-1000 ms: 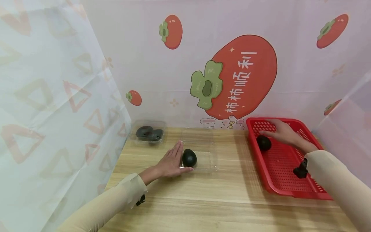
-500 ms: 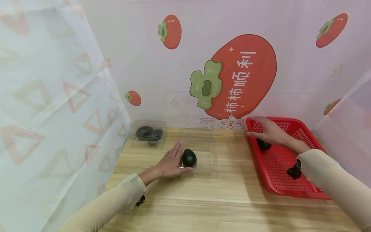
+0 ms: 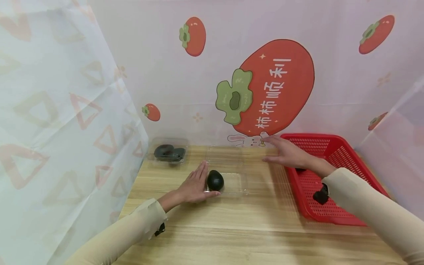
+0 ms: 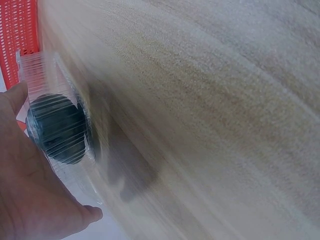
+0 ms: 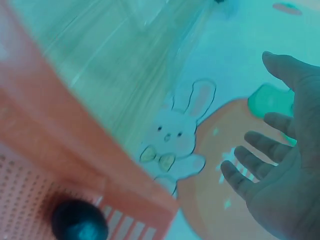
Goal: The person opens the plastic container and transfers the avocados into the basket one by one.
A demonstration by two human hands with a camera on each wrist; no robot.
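My left hand point(image 3: 193, 186) rests along the left end of a clear plastic clamshell box point(image 3: 236, 183) whose lid lies back, fingers straight and thumb along the front side. A dark avocado point(image 3: 215, 180) sits in the box's left half, close by the palm; through the ribbed wall the avocado point(image 4: 57, 129) also shows in the left wrist view. My right hand point(image 3: 289, 151) hovers over the red basket's left rim with fingers spread, and in the right wrist view the right hand point(image 5: 272, 150) holds nothing. Inside the basket lies another avocado point(image 5: 79, 222), mostly hidden in the head view.
The red plastic basket point(image 3: 331, 147) stands at the table's right side. At the back left is a closed clear box point(image 3: 154, 158) with dark avocados point(image 3: 170, 152) inside. A printed cloth point(image 3: 195, 84) hangs behind the wooden table point(image 3: 212, 235).
My right hand has moved left, from over the avocado in the basket to above the basket's left rim. My left hand and the open box have stayed in place.
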